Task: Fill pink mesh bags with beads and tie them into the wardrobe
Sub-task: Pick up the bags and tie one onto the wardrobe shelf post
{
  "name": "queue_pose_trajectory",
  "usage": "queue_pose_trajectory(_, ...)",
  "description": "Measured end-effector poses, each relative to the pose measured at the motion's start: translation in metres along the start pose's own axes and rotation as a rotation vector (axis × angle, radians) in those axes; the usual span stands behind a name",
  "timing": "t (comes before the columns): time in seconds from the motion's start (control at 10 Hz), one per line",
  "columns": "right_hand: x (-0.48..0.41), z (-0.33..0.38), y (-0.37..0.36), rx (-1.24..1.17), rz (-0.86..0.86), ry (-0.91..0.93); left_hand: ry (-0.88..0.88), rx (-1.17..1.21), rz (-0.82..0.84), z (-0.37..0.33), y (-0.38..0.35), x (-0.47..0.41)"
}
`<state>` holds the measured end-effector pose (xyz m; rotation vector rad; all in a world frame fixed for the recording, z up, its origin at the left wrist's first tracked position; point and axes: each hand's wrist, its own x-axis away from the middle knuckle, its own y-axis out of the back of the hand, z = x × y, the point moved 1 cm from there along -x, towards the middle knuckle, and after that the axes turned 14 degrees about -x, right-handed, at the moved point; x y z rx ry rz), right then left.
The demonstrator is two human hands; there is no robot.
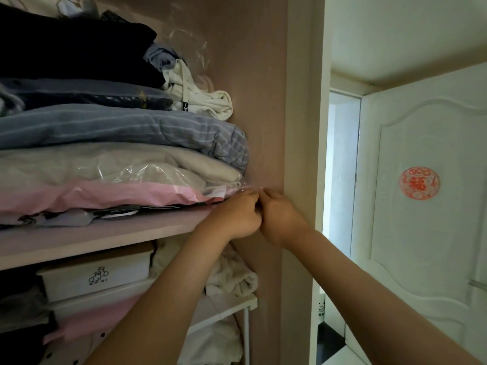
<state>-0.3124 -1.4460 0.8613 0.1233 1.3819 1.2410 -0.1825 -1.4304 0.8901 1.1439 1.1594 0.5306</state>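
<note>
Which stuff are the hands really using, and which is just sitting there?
For the job: left hand, right hand, curled together at the right end of the shelf, against the wardrobe side wall. Anything they hold is hidden.

Just lying about: striped blue quilt, pink plastic-wrapped bedding, white hoodie, white box with sock drawing, white door with red sticker.

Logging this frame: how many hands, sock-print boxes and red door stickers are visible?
Hands: 2, left hand and right hand
White box with sock drawing: 1
Red round sticker: 1
Total: 4
</note>
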Motion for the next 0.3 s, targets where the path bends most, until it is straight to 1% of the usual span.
queue_pose_trajectory(0.1,-0.008,0.003,0.008,-0.004,0.098,-0.113,0.011,0.027,0.045,0.001,0.004,-0.005)
queue_pose_trajectory(0.2,-0.009,0.005,0.011,-0.068,0.127,-0.118,0.024,0.103,0.013,0.002,0.003,-0.005)
queue_pose_trajectory(0.3,0.0,0.011,0.024,-0.146,0.101,-0.111,0.016,0.227,-0.054,-0.002,0.011,0.012)
